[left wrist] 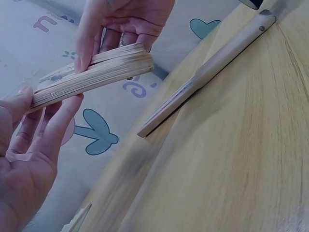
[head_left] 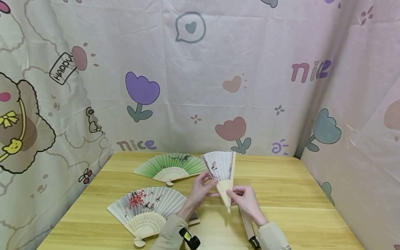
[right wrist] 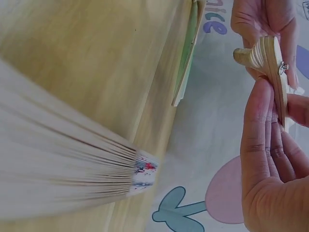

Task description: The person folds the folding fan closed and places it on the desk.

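Both hands hold a partly spread white folding fan (head_left: 222,173) upright above the table, its dark floral print on the left side. My left hand (head_left: 201,189) pinches the left edge of its pale sticks between thumb and fingers. My right hand (head_left: 247,199) grips the sticks lower down, close to the pivot, with the thumb in front. In the left wrist view the sticks (left wrist: 96,77) appear edge-on, stacked in a thick bundle between the two hands. The rounded pivot end (right wrist: 273,63) with a small metal ring shows in the right wrist view.
A green fan (head_left: 170,166) lies spread at the back of the wooden table (head_left: 281,180). Front left lies a spread grey-white fan (head_left: 150,205) with red blossoms. A dark-leafed item (head_left: 194,218) is partly hidden by the left forearm. A folded fan (left wrist: 207,72) lies near the right forearm.
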Tool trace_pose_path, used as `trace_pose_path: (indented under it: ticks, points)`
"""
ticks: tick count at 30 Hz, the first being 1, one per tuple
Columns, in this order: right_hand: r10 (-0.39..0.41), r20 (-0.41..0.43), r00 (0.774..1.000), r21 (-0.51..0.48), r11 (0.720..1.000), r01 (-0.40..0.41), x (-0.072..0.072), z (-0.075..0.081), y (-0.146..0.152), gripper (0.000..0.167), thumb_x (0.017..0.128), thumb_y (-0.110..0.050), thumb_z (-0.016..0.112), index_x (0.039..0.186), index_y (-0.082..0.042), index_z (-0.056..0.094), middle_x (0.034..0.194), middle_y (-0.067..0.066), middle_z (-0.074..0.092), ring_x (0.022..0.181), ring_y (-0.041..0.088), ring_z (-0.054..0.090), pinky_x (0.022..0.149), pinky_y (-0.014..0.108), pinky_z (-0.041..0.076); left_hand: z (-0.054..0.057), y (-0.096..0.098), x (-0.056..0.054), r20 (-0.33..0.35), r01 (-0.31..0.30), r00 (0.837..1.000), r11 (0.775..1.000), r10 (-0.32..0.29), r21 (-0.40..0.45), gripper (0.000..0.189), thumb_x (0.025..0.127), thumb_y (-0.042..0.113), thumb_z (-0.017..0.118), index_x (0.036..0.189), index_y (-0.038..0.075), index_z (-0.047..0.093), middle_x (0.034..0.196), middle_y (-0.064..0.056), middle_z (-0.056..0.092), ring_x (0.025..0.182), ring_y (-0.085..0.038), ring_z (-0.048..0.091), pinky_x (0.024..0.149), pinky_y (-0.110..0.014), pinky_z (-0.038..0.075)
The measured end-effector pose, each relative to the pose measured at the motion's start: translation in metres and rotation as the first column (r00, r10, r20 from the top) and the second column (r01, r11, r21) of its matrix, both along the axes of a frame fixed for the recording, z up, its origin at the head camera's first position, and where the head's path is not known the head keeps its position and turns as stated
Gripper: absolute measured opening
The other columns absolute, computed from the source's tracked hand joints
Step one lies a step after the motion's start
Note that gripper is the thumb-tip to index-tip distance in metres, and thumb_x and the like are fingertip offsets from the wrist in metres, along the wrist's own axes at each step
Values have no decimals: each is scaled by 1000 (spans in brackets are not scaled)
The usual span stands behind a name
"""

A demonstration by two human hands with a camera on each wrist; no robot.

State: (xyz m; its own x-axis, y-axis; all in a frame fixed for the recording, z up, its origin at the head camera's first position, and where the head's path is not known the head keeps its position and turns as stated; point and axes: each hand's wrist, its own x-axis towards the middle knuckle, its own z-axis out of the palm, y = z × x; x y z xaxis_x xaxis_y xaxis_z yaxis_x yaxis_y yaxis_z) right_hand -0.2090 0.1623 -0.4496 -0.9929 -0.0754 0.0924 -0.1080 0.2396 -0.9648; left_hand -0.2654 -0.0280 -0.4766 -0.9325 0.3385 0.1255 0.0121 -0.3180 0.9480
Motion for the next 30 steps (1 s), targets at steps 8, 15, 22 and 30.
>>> trace_pose_path:
  ticks: [8,15,22,30]
  points:
    - [12,-7,1000,41,999,-11,-1,-2,-2,25,93,-10,69,107,11,71,92,24,75,64,8,66,61,29,67,2,-1,0,-1,-9,1000,1000,9,-7,47,99,9,62,139,-9,45,118,-10,65,99,-14,69,73,-38,69]
    - [60,-17,998,29,998,-60,-2,-4,1,26,93,-12,71,103,13,71,87,25,74,59,9,66,59,35,68,0,-3,-1,8,-8,1000,1000,8,3,46,100,12,61,137,-10,47,111,-3,66,97,-13,69,73,-39,69]
    - [46,-12,999,63,997,-45,0,-3,1,25,93,-13,71,101,10,74,86,20,72,56,14,64,54,35,65,-2,-2,-3,13,-77,997,997,77,15,45,102,19,61,128,-16,52,101,2,64,92,-11,66,68,-33,69]
    - [89,-55,994,94,992,-84,0,-2,2,21,91,-13,73,95,8,75,84,21,73,59,8,63,53,24,61,0,-4,-4,22,-80,997,994,78,73,44,100,7,61,137,-12,47,106,3,66,92,-11,71,69,-33,69]
